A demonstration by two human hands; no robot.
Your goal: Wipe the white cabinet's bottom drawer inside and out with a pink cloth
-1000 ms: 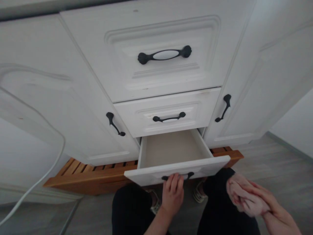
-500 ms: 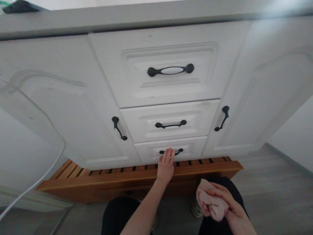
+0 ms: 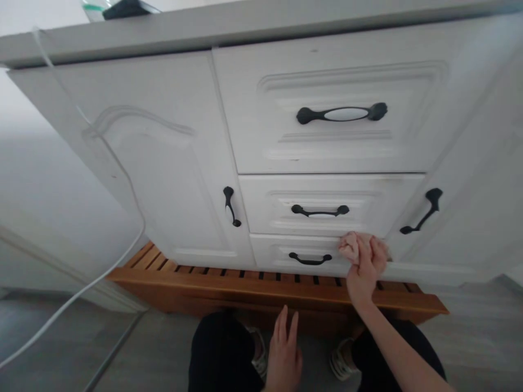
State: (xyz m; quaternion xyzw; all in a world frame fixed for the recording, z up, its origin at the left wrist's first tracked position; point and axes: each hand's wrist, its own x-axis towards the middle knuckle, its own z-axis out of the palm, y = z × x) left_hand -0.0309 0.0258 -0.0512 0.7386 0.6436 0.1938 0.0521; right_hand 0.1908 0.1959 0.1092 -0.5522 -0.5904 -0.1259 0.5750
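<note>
My right hand (image 3: 363, 272) is closed on a crumpled pink cloth (image 3: 350, 247). It presses the cloth against the right end of the bottom drawer (image 3: 269, 254) of a white cabinet (image 3: 163, 179), just below the middle drawer (image 3: 261, 204). To the left of the cloth, the dark handle (image 3: 310, 260) of the bottom drawer is free. My left hand (image 3: 283, 348) hangs low between my knees, fingers stretched out and holding nothing. All three drawers are shut.
A slatted wooden bench (image 3: 196, 286) runs along the cabinet's foot, in front of my knees. A white cable (image 3: 122, 261) droops down the left side from the countertop (image 3: 229, 24). Black handles (image 3: 343, 113) stick out from drawers and doors. A dark object (image 3: 128, 8) lies on top.
My left hand has let go of the bottom drawer's handle and drawn back. My right hand has risen from my knee and brought the cloth onto the drawer front. The view has shifted left.
</note>
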